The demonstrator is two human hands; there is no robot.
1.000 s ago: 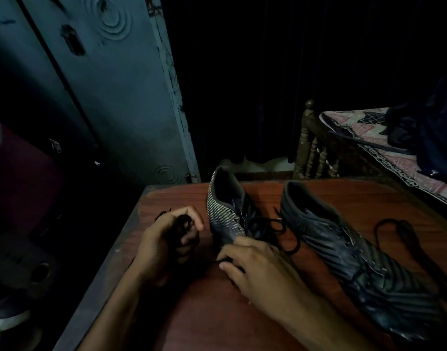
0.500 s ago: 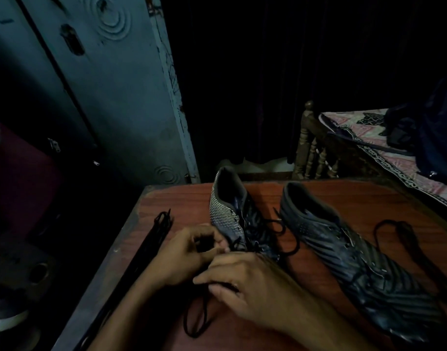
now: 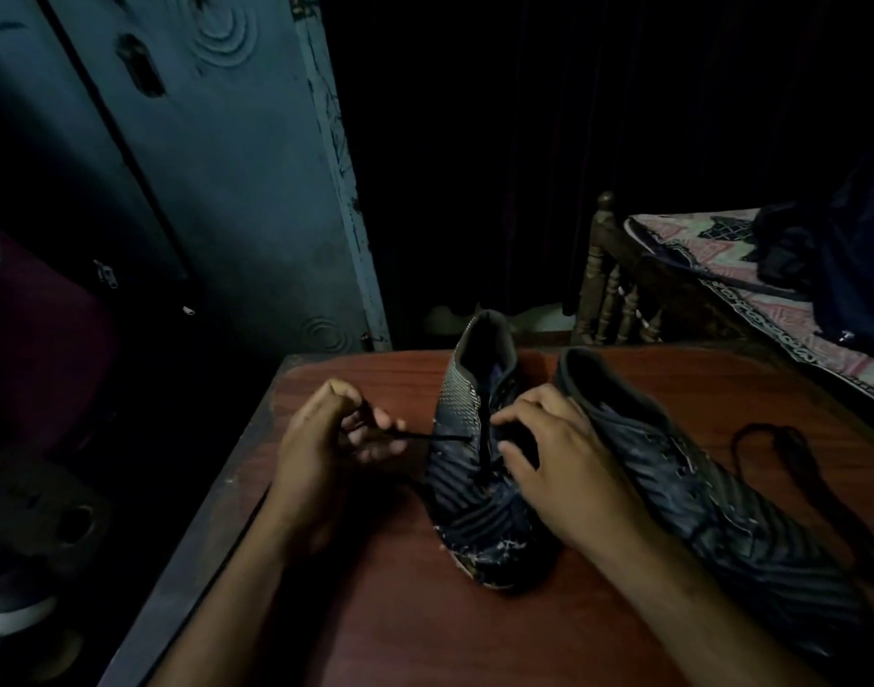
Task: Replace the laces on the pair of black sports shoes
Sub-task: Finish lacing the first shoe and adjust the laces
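Two black sports shoes stand on a reddish wooden table [image 3: 425,632]. The left shoe [image 3: 469,518] points its toe toward me. My left hand [image 3: 326,438] is shut on a black lace [image 3: 435,437] that runs taut from its fingers to that shoe's eyelets. My right hand [image 3: 563,463] rests over the left shoe's lace area, fingers bent against it; whether it pinches the lace is hidden. The right shoe [image 3: 697,488] lies beside it with bare eyelets. A loose black lace [image 3: 791,463] lies on the table to the right.
The table's left edge [image 3: 217,508] drops into dark space where other footwear [image 3: 18,612] sits on the floor. A blue-grey door [image 3: 226,190] stands behind. A wooden bed frame [image 3: 618,285] with a patterned cover and dark clothes is at the right.
My left hand has moved left and pulled the lace taut out of the left shoe. My right hand shifted up onto the shoe. The shoe now sits closer to me.
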